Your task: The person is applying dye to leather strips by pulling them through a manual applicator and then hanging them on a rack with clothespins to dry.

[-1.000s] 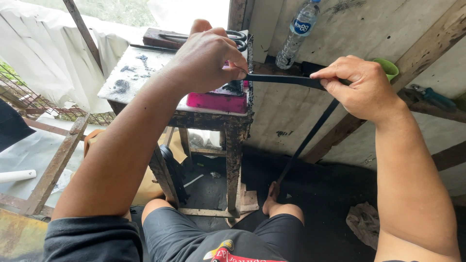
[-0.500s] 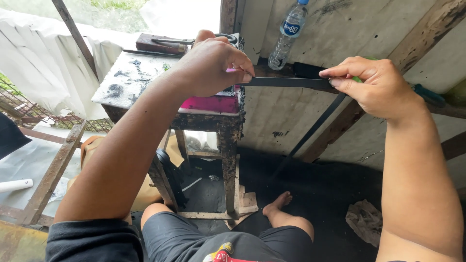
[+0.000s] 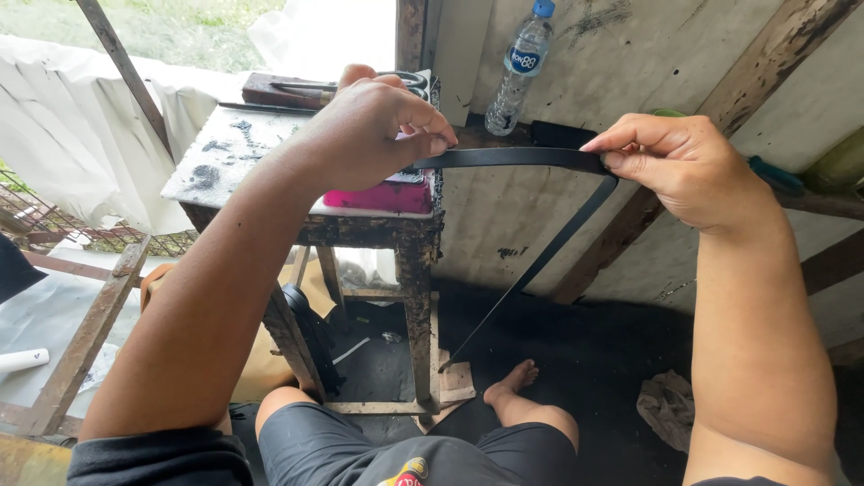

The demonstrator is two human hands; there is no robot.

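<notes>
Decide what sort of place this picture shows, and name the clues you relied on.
Probably a rough home workshop or shed. Clues: a worn, stained wooden work table with scissors on it, bare plank walls with timber bracing, and a person's left hand and right hand stretching a black strap.

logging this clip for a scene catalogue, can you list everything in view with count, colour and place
strap: one, black, stretched level between both hands, its tail hanging down toward the floor
small table: one, worn wood with dark stains, left of centre
pink block: one, at the table's near right edge
scissors: one pair, dark, at the table's back
water bottle: one, clear with blue cap, on the wall ledge
white cloth: one, draped at left
rag: one, greyish, on the dark floor at right
bare foot: one, on the floor by the table leg
left hand: grip pinching the strap's left end
right hand: grip pinching the strap's bend
</notes>
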